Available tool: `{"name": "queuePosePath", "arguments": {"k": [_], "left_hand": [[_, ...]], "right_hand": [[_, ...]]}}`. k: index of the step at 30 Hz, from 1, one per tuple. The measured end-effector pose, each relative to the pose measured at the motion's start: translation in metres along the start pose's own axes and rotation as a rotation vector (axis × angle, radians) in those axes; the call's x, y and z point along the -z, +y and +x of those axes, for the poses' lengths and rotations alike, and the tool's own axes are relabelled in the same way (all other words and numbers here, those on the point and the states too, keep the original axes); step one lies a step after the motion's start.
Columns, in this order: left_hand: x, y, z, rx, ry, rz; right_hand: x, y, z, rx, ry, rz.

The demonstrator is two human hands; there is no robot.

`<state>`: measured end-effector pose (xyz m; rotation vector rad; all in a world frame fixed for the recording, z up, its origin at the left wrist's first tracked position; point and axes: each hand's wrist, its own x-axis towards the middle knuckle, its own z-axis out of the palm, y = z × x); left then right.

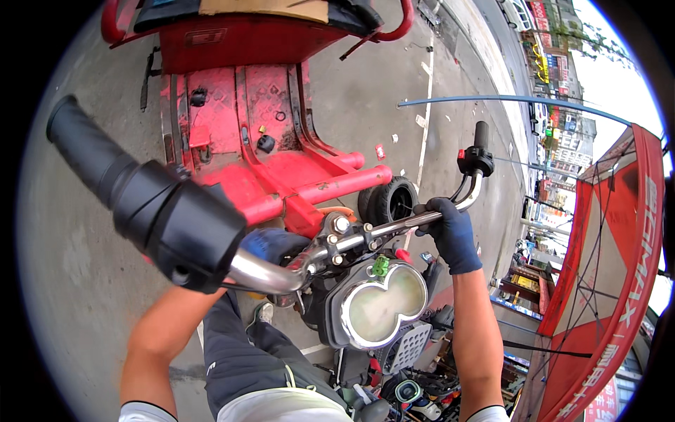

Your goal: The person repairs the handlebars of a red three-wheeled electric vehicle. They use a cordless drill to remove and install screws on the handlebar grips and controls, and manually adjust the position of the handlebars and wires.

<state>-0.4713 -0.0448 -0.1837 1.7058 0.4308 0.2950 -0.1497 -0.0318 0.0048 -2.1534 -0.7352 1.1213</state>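
A chrome handlebar (385, 229) crosses in front of me, clamped by bolts at its middle. My right hand (451, 235), in a dark blue work glove, is closed around the bar inboard of the right grip (481, 134). My left hand (273, 244), in a blurred blue glove, lies behind the bar near the clamp; its fingers are partly hidden. The large black left grip and switch housing (176, 224) loom close at left. Below the bar sits a twin-dial instrument cluster (387, 306) with a chrome rim.
Ahead stands a red tricycle body (214, 98) with a ridged floor and tubular frame. Tyres (394, 200) lie on the concrete beyond the bar. A red canopy (605, 302) stands at right, and assorted parts (411, 394) crowd the lower right.
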Motion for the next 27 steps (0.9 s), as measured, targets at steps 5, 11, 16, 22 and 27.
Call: {"name": "queuePosePath", "arguments": {"k": [5, 11, 16, 22, 27], "left_hand": [[-0.046, -0.029, -0.005, -0.006, 0.184, -0.335], [-0.008, -0.017, -0.007, 0.002, 0.035, -0.249], [-0.016, -0.013, -0.004, 0.004, 0.002, -0.314], [-0.019, 0.033, -0.021, -0.13, 0.236, -0.481], [-0.026, 0.056, -0.001, 0.06, 0.26, -0.735]], "right_hand": [[0.004, 0.001, 0.001, 0.011, -0.039, -0.001], [0.002, -0.001, 0.002, 0.026, -0.037, 0.012], [-0.001, 0.002, 0.003, 0.023, 0.011, 0.01], [0.015, 0.006, 0.006, 0.019, 0.014, -0.208], [0.022, 0.008, 0.018, -0.09, -0.014, -0.189]]}}
